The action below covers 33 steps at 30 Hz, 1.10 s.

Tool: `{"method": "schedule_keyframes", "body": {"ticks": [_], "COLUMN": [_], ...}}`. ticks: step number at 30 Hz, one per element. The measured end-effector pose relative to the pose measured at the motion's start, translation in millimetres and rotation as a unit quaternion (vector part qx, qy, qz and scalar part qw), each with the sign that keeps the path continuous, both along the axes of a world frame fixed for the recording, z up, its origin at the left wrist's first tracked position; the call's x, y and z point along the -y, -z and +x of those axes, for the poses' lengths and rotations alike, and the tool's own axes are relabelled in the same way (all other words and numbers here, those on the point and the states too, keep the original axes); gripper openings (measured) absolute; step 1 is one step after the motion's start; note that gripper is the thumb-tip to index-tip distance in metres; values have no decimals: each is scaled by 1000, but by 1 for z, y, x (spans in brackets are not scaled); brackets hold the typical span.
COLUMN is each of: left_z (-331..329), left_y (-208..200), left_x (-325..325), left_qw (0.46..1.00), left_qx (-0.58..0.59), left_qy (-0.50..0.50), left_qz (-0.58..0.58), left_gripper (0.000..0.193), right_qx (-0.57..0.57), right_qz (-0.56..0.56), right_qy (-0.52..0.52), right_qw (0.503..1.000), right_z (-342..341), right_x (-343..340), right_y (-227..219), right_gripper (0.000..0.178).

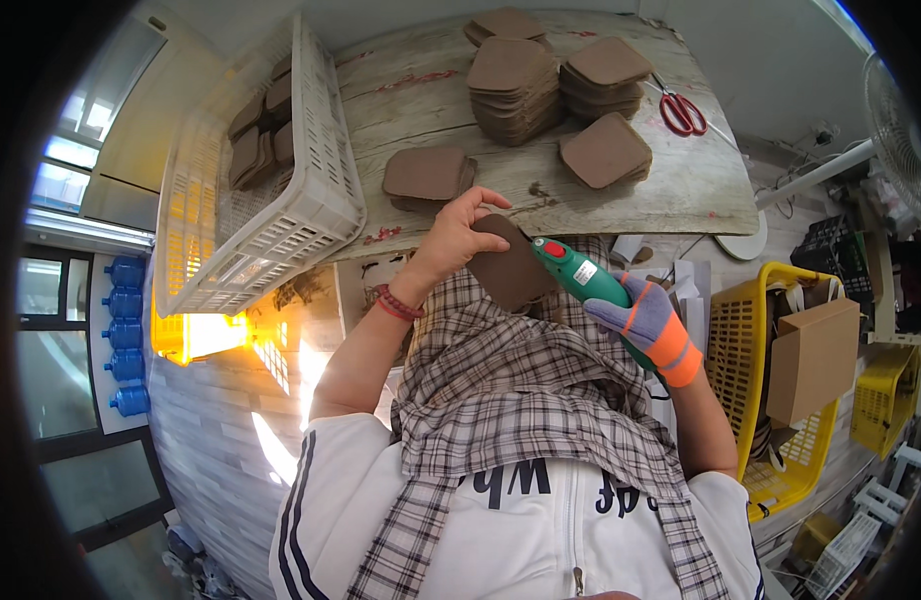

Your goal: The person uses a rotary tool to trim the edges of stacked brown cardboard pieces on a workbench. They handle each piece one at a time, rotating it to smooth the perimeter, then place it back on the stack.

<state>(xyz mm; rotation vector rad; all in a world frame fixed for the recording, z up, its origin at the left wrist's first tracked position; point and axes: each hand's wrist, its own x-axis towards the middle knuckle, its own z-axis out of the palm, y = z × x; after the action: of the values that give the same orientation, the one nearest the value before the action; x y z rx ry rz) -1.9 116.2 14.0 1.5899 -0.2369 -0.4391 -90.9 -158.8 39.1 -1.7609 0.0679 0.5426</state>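
Observation:
My left hand (pixel 459 236) is bare, with a red bracelet at the wrist. It pinches the upper left edge of a thin brown square pad (pixel 511 270) with rounded corners, over my lap. In a grey and orange glove, my right hand (pixel 649 318) is wrapped round a green handheld power tool (pixel 577 266) with a red button. The tool's front end is at the pad's right edge; whether it touches cannot be made out. Just beyond my left hand lies a low stack of similar pads (pixel 428 173).
Taller pad stacks (pixel 511 85) stand on the worn wooden table (pixel 401 95), near red-handled scissors (pixel 683 113). At left, a white plastic crate (pixel 316 190) holds more pads. On my right is a yellow basket (pixel 731 340) with a cardboard box (pixel 813 360); a fan (pixel 896 105) stands beyond.

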Motion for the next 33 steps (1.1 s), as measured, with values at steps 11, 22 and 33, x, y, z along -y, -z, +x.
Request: {"method": "schedule_keyframes", "body": {"ticks": [11, 22, 33], "left_z": [11, 84, 87], "left_y": [-19, 18, 33], "left_x": [-14, -78, 125], "left_qw": [1000, 701, 802], "left_qx": [-13, 417, 405], "left_qy": [10, -340, -194], "left_qz": [-4, 468, 394], "left_gripper": [61, 43, 45], "right_qx": [41, 20, 17], "right_qz": [37, 85, 70], "right_qy": [-19, 133, 222], "right_qw": [998, 987, 972], "right_z": [33, 4, -25], "right_x": [-28, 23, 48], "right_y": [1, 16, 47], "right_gripper": [43, 36, 30]}}
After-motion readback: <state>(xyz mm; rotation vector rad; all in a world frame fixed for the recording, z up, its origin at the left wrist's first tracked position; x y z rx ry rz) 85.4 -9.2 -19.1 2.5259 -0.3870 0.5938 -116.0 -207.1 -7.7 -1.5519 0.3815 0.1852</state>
